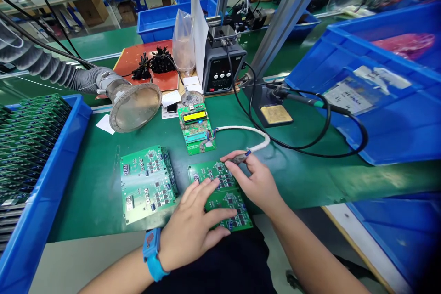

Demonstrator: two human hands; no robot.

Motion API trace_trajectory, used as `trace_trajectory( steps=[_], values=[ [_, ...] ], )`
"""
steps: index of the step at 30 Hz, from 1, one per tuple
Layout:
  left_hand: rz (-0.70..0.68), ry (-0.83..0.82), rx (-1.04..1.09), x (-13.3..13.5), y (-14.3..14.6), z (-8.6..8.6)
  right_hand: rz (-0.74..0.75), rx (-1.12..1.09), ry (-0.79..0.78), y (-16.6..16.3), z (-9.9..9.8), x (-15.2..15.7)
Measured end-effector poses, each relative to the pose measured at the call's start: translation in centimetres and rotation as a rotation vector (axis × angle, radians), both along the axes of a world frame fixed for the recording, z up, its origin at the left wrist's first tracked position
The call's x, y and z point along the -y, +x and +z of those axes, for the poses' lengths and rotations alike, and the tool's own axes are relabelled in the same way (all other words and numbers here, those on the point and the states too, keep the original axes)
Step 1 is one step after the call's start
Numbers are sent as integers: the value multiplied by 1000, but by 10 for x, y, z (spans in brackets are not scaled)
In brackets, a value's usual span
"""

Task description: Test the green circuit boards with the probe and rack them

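Pressing down with fingers spread, the left hand (193,229) pins the board (215,173) to the table (303,174) just this side of the tester (197,131) — it looks thin, light and stiff, with fragile parts, so it is probably best gripped by its bare edges. The right hand (257,183) pinches the probe (239,158) at the board's tester-side edge.

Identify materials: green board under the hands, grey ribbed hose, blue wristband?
Green circuit board under the left hand: likely fibreglass laminate, glossy solder mask. Grey ribbed extraction hose: probably flexible plastic, matte, corrugated folds. Blue wristband: rubbery, maybe silicone, smooth.
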State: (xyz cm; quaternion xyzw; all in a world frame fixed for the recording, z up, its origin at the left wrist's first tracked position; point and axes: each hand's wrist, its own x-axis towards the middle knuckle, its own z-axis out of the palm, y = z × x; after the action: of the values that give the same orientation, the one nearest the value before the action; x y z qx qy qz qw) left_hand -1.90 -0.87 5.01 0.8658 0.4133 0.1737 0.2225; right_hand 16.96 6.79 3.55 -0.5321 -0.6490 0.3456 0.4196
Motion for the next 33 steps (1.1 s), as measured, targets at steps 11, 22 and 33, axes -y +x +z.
trace_trajectory(
  steps=[11, 22, 33],
  values=[
    [-10, -69, 14, -1, 1, 3, 7, 6, -11, 0, 1, -2],
    [14, 36, 60, 0, 0, -4, 2, 14, -6, -1, 4, -1],
    [25, 83, 86, 1, 3, -7, 5, 28, 0, -1, 3, -2]
  ],
)
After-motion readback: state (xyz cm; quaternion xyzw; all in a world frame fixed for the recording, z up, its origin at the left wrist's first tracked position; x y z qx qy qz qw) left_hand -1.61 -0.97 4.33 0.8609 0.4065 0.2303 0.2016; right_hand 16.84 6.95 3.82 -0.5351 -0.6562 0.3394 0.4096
